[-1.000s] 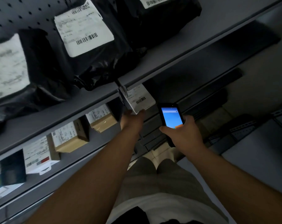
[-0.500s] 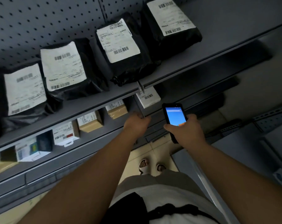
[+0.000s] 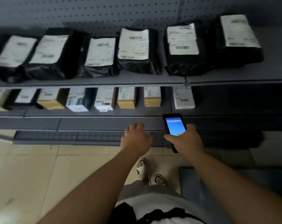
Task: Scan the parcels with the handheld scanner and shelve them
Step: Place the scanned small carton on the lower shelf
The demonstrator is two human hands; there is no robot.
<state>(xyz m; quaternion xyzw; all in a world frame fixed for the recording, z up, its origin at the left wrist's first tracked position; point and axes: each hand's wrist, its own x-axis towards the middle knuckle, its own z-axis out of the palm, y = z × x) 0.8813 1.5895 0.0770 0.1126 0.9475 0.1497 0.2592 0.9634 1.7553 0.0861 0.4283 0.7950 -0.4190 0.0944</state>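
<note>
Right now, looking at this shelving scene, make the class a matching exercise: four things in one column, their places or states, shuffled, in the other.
Things:
1. handheld scanner
2. black bagged parcels
3. white parcel
4. left hand

Places or states:
A. upper shelf
B. holding nothing, fingers relaxed
C. gripped in the right hand
D. right end of the lower shelf's row

Pairs: 1-C, 2-A, 3-D, 4-B

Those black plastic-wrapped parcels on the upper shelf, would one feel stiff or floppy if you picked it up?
Probably somewhat floppy: the black parcels are wrapped in crinkled film that bunches loosely at the front edge. The blocky outline hints at something firmer inside, so it may hold shape. The film looks smooth, perhaps slippery.
</note>
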